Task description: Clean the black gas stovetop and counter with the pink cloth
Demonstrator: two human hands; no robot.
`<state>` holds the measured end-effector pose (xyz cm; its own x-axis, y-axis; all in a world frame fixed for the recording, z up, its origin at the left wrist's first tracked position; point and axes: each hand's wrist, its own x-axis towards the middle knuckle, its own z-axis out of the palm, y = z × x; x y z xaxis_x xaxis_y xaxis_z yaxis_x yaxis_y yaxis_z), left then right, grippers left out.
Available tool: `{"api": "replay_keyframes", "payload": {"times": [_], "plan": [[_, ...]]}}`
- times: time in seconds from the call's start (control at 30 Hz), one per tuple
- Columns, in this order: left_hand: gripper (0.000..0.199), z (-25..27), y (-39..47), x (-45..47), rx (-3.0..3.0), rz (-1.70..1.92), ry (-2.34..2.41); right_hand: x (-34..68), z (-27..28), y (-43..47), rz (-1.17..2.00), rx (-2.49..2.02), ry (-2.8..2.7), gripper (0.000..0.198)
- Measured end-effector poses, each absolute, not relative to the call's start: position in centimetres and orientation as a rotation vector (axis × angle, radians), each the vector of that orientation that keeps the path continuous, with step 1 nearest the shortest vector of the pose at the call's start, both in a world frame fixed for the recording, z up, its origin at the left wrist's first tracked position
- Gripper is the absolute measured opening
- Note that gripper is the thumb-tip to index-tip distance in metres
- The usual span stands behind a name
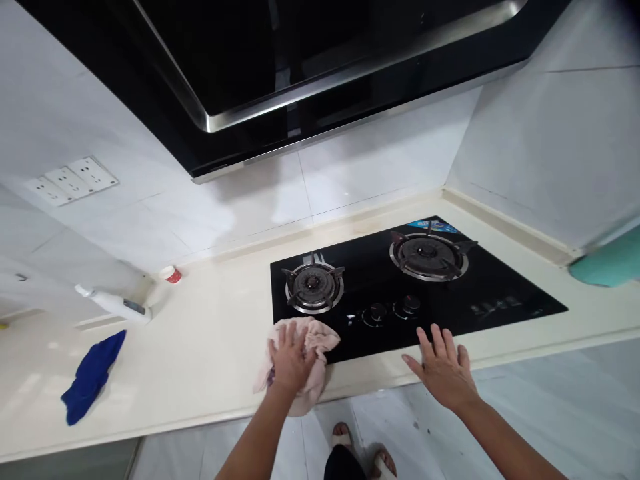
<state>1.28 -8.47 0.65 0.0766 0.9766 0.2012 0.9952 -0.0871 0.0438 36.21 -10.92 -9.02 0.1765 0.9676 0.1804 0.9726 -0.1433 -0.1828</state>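
Observation:
A bunched pale pink cloth lies over the front left corner of the black glass gas stove and the counter edge. My left hand holds it down from above, its fingers bent apart into the folds; the fingertips are partly hidden by the cloth. Over the stove's front edge, right of the control knobs, my right hand is open with fingers spread and nothing in it. Whether its fingertips touch the glass I cannot tell. The left burner stands just behind the cloth, and a larger right burner is farther back.
A black range hood overhangs the stove. On the cream counter to the left are a blue cloth, a white spray bottle lying down and a small red-and-white cup. A teal object stands at the right wall.

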Motion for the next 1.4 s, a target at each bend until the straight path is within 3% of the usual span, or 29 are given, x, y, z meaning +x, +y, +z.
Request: {"api": "replay_keyframes", "payload": {"times": [0.2,0.4,0.57,0.73,0.97,1.2,1.4], "plan": [[0.038,1.3,-11.6,-6.9,-1.81,-0.247,-2.32,36.1,-8.4,-11.2,0.02,-2.196,-1.866,0.084],[0.028,0.8,-16.2,-6.8,-1.703,-0.259,-2.369,35.8,-7.8,-11.4,0.034,-2.237,-1.879,0.08],[0.03,-1.5,-18.3,-1.1,-1.965,-0.246,-2.264,35.6,-7.9,-11.3,0.025,-2.265,-1.904,0.079],[0.044,-2.9,-17.6,9.3,-2.576,-0.235,-1.88,35.7,-7.6,-11.4,0.033,-2.284,-1.91,0.079],[0.03,-2.3,-14.3,18.5,-2.827,-0.254,-1.24,37.1,-8.0,-11.6,0.115,-2.24,-1.961,0.071],[0.038,-2.2,-16.4,8.4,-2.819,-0.177,-1.376,37.0,-7.6,-11.9,0.135,-2.256,-1.901,0.084],[0.049,0.4,-18.7,-5.8,-2.577,0.025,-2.12,36.8,-7.3,-12.0,0.143,-2.24,-1.894,0.086]]}}
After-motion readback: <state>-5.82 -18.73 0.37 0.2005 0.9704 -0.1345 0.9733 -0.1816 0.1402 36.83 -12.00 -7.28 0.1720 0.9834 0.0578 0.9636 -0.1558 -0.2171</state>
